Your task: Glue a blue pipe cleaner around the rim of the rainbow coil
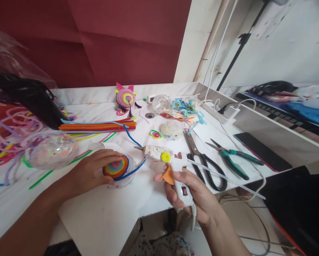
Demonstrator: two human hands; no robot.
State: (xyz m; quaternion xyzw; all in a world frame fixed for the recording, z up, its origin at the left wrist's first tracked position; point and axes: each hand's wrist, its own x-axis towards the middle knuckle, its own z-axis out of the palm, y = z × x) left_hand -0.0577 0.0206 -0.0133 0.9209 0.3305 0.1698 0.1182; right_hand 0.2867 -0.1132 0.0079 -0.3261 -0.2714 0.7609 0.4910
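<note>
My left hand (pixel 95 169) is closed round a clear plastic ball that has a rainbow spiral disc (pixel 116 167) of fuzzy stems on it. From the disc a loose blue stem (pixel 131 173) curves up to the right. My right hand (pixel 187 188) grips a white hot glue gun (pixel 159 153) by its handle, fingers at the orange trigger (pixel 168 175). The gun's nozzle points left, above and right of the disc, apart from it. A clear glue stick (pixel 226 177) sticks out of the gun's back.
Black-handled scissors (pixel 199 156) and green-handled pliers (pixel 232 156) lie to the right, near a phone (pixel 262 151). Behind are orange stems (pixel 97 126), a pink ornament (pixel 125 98) and clear balls (pixel 160 103). Another ball (pixel 52 150) sits left.
</note>
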